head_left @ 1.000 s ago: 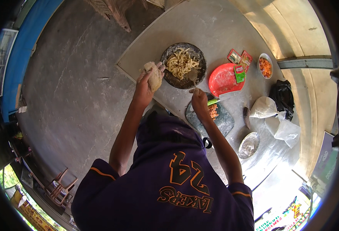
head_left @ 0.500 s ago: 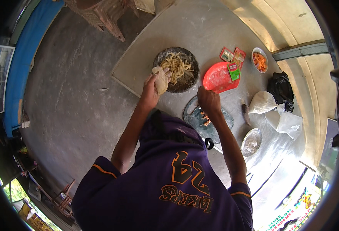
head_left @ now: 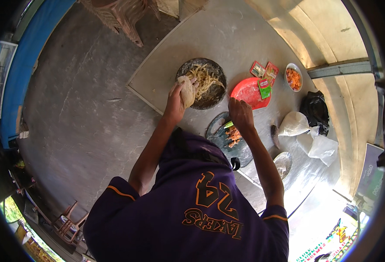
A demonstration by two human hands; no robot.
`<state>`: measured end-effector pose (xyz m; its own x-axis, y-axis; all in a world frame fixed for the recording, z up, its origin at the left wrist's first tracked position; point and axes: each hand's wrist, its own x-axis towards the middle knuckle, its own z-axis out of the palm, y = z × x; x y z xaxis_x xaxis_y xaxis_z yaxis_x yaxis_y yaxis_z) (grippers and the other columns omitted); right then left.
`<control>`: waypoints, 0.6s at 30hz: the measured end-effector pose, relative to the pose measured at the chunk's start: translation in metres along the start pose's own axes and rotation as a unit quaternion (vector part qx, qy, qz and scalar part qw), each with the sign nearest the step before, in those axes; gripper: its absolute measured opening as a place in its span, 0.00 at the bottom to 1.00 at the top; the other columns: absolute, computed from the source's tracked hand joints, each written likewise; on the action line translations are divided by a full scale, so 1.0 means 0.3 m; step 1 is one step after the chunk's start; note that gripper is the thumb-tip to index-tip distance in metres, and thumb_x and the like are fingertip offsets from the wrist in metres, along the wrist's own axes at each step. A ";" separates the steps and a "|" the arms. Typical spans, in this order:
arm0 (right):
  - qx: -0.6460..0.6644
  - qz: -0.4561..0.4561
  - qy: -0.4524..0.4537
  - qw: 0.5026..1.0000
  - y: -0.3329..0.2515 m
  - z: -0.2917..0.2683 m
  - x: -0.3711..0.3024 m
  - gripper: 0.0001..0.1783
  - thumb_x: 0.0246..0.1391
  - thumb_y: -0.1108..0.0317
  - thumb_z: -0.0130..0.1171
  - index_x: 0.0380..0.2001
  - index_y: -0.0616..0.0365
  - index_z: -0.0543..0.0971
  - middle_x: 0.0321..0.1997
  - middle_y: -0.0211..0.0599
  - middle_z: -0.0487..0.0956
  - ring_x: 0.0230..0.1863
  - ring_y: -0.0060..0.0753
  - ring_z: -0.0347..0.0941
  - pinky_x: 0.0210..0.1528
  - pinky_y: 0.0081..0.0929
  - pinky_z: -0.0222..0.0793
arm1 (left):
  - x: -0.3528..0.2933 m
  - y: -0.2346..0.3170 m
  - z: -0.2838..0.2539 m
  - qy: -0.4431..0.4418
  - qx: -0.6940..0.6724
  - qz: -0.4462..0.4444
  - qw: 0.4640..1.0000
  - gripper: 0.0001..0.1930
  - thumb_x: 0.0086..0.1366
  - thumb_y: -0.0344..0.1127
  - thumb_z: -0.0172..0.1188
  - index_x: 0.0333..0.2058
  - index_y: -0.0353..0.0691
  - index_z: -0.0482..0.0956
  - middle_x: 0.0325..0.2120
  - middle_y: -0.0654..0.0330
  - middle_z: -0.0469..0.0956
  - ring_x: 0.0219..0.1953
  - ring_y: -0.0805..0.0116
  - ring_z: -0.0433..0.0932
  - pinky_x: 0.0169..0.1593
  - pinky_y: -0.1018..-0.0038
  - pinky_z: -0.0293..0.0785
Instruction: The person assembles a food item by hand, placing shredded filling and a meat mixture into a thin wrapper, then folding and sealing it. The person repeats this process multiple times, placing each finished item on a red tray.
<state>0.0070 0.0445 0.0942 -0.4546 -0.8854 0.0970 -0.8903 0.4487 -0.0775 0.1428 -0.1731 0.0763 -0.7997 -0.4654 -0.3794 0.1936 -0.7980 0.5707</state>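
My left hand (head_left: 175,102) is closed around a pale, doughy-looking lump (head_left: 187,91) at the near left edge of a dark round bowl (head_left: 201,104). Pale yellowish strips (head_left: 205,77) lie heaped in that bowl. To the right, my right hand (head_left: 241,113) is a fist, held by the near edge of a red plastic tray (head_left: 248,89). Whatever it grips, if anything, is hidden. Just below it is a dark round stone plate (head_left: 216,136) with a crumbly orange-red mash (head_left: 233,137). A slim green thing (head_left: 228,125) shows beside the mash, its kind unclear.
Red and green sachets (head_left: 265,89) lie on and beside the tray. Farther right are a white bowl of orange pieces (head_left: 293,80), a black plastic bag (head_left: 315,109), white plastic bags (head_left: 317,144) and a small dish (head_left: 283,164). A dark curved object (head_left: 275,135) lies near the bags.
My left hand has shifted slightly right with the pale lump. My right hand has moved slightly right; more of the orange-red mash and the green thing now show.
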 end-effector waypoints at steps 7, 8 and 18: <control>0.143 -0.015 0.108 0.984 -0.045 -0.102 -0.006 0.09 0.64 0.67 0.49 0.39 0.60 0.76 0.20 0.40 0.73 0.22 0.42 0.71 0.29 0.37 0.70 | 0.003 -0.014 0.042 0.006 -0.041 -0.031 0.999 0.25 0.74 0.43 0.45 0.62 0.30 0.63 0.58 0.50 0.72 0.59 0.58 0.73 0.63 0.64 0.68; 0.258 0.062 0.053 0.963 -0.074 -0.126 -0.020 0.10 0.65 0.67 0.48 0.37 0.61 0.76 0.19 0.40 0.73 0.21 0.39 0.70 0.29 0.35 0.69 | 0.008 -0.012 0.057 0.007 -0.041 -0.037 0.998 0.25 0.74 0.43 0.45 0.61 0.31 0.64 0.58 0.50 0.73 0.59 0.59 0.73 0.63 0.64 0.68; 0.646 0.324 -0.054 0.689 -0.266 -0.235 -0.040 0.21 0.71 0.57 0.44 0.31 0.60 0.77 0.17 0.20 0.63 0.18 0.14 0.56 0.22 0.22 0.53 | 0.004 0.028 0.148 -0.058 0.006 -0.028 0.998 0.24 0.76 0.43 0.43 0.61 0.32 0.66 0.59 0.52 0.72 0.59 0.62 0.74 0.63 0.65 0.69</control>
<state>0.0817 0.0280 0.1692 -0.6800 -0.5846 -0.4425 0.2958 0.3336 -0.8951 0.1182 -0.1633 0.1131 -0.8695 -0.3721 -0.3248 0.1401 -0.8163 0.5604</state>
